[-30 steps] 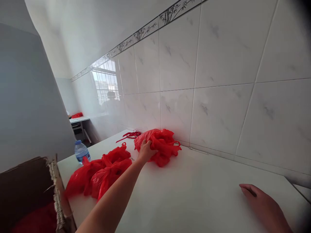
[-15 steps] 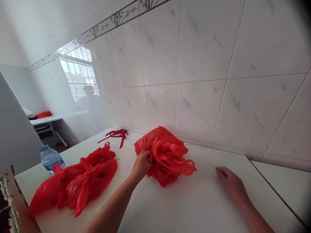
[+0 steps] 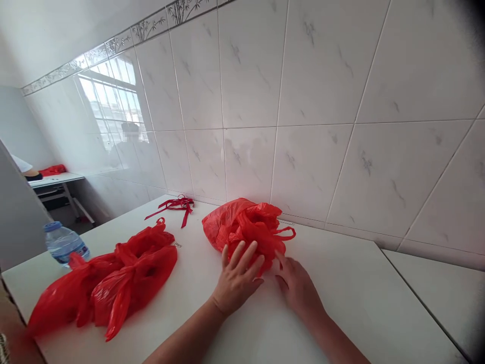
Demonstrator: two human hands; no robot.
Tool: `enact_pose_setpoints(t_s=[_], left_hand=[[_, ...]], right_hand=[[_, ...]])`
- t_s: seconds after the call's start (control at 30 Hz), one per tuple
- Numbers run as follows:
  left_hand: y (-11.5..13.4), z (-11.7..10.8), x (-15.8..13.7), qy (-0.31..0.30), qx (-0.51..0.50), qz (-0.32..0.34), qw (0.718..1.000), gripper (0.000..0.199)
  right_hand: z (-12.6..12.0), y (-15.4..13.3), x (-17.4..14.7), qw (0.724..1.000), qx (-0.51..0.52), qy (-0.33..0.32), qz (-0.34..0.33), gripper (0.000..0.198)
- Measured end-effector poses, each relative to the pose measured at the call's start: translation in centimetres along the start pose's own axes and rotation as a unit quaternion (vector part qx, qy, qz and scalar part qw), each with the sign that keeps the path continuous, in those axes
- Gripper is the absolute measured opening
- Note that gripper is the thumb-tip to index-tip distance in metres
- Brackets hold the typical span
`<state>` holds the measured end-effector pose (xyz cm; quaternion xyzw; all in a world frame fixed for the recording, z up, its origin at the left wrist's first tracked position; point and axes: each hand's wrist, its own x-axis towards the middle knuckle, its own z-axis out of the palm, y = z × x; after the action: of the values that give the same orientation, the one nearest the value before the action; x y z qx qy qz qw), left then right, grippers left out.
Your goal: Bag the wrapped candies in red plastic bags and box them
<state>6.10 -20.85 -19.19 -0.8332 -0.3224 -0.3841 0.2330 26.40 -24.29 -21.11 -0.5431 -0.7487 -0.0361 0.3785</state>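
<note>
A crumpled red plastic bag (image 3: 237, 217) lies on the white table against the tiled wall, one loop handle sticking out to its right. My left hand (image 3: 237, 280) is open, fingers spread, over the bag's near side. My right hand (image 3: 299, 285) is at the bag's near right edge. Its fingertips meet the red plastic, and thumb and fingers are apart. Whatever the bag contains is hidden. To the left lies a second red plastic bag (image 3: 131, 275), bunched up.
Dark red ribbons (image 3: 176, 205) lie near the wall. A water bottle (image 3: 64, 242) stands at the table's left edge. A cardboard edge (image 3: 13, 318) shows at lower left. Farther back are another table (image 3: 56, 179) with red material and part of a person's arm (image 3: 32, 175).
My left hand has let go of the bag and spread its fingers over its near side. My right hand has come left to the bag's edge. The bag has slumped slightly.
</note>
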Motion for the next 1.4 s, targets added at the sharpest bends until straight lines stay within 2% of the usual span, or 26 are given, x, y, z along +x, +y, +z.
enact_pose_setpoints(t_s=[0.1,0.2,0.27,0.37,0.47,0.53,0.6,0.7,0.8,0.9,1.0,1.07,1.13,1.23,1.3,1.4], left_hand=[[-0.6,1.3,0.4,-0.093,0.006,-0.043,0.995,0.056],[-2.6,2.3,0.6,-0.129,0.029,-0.131,0.983,0.050],[-4.3,2.4,0.6,-0.126,0.050,-0.178,0.975,0.039],[-6.2,2.1,0.3,-0.112,0.076,-0.219,0.966,0.034],[-6.6,1.6,0.2,-0.050,0.067,-0.203,0.976,0.043],[-6.2,1.6,0.6,0.026,0.045,-0.152,0.987,0.054],[-5.8,1.8,1.3,0.069,0.028,-0.093,0.993,0.064],[-5.4,2.6,2.2,0.038,0.009,-0.054,0.998,0.071],[-5.2,3.3,2.3,0.009,-0.017,-0.070,0.997,0.059],[-5.2,3.5,1.8,0.006,-0.035,-0.087,0.996,0.040],[-5.4,3.3,1.4,0.003,-0.038,-0.092,0.995,0.025],[-5.5,3.3,1.3,-0.011,-0.028,-0.099,0.995,0.018],[-5.7,3.3,1.4,-0.023,-0.020,-0.113,0.993,0.016],[-5.9,3.3,1.5,-0.014,-0.023,-0.128,0.991,0.015],[-6.0,3.2,1.5,0.003,-0.031,-0.123,0.992,0.013],[-6.2,3.1,1.4,0.016,-0.040,-0.101,0.994,0.016]], right_hand=[[-0.2,1.5,-0.4,0.995,0.040,-0.061,0.065,0.024],[-1.9,3.2,-0.9,0.989,0.067,-0.029,0.129,0.019],[-3.3,4.2,-1.2,0.977,0.071,-0.006,0.201,0.022],[-4.8,5.7,-1.5,0.943,0.081,-0.015,0.324,0.028],[-5.0,6.7,-1.6,0.921,0.093,-0.036,0.378,0.030],[-4.5,6.8,-1.6,0.921,0.099,-0.034,0.376,0.032],[-3.8,6.5,-1.4,0.927,0.110,-0.018,0.357,0.035],[-2.2,5.3,0.1,0.940,0.140,0.015,0.311,0.040],[0.0,3.3,3.0,0.945,0.186,0.040,0.265,0.044],[2.9,0.8,6.5,0.941,0.253,0.050,0.218,0.047],[5.7,-1.3,8.7,0.947,0.278,0.019,0.157,0.046],[7.0,-2.0,9.0,0.954,0.269,-0.021,0.131,0.038],[7.5,-2.2,8.5,0.955,0.264,-0.050,0.124,0.029],[6.9,-1.7,7.5,0.952,0.270,-0.053,0.130,0.021],[6.1,-1.5,7.4,0.949,0.276,-0.038,0.149,0.020],[5.3,-1.9,8.3,0.942,0.284,0.013,0.180,0.029]])
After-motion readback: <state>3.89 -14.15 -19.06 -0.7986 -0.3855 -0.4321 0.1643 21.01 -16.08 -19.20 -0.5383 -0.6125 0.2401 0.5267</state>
